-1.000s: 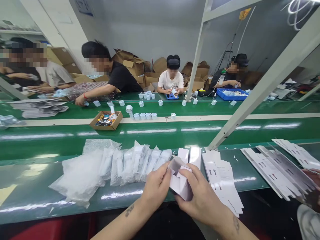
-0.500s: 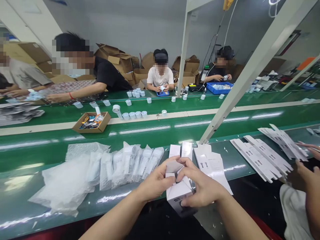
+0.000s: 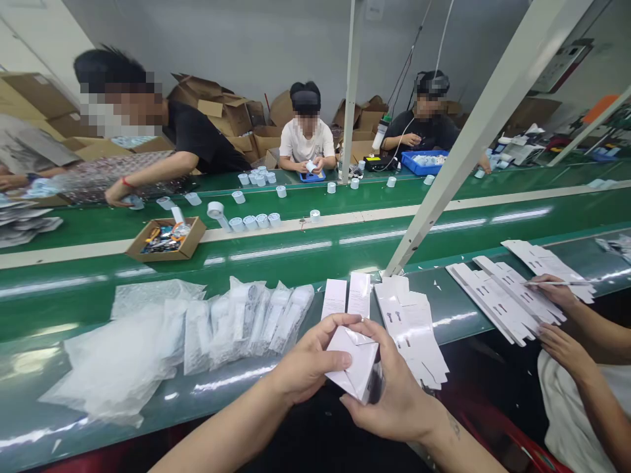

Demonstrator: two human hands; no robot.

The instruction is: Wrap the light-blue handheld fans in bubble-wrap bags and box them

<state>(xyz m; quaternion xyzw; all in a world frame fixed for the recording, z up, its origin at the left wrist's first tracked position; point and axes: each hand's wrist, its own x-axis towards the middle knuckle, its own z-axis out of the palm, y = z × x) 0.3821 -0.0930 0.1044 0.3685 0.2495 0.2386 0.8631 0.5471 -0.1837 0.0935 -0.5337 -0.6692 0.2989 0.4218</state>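
A white cardboard box is held between both hands over the bench's front edge, its folded end facing me. My left hand grips its left side, thumb pressed on the end flaps. Wrapped around the right side is my right hand, thumb underneath. Just beyond stand two narrow white boxes. Flat unfolded white cartons lie to the right of my hands. On the left are several bubble-wrapped pale blue-white devices beside a pile of bubble bags.
A green conveyor runs across, carrying pale cups and a small cardboard tray of tools. A slanted metal post rises at right. A co-worker's hands touch stacked cartons; other people work opposite.
The box's end flaps, standing open before, are now folded down, and the box is tilted toward me. The co-worker's hands at right have moved left onto the cartons.
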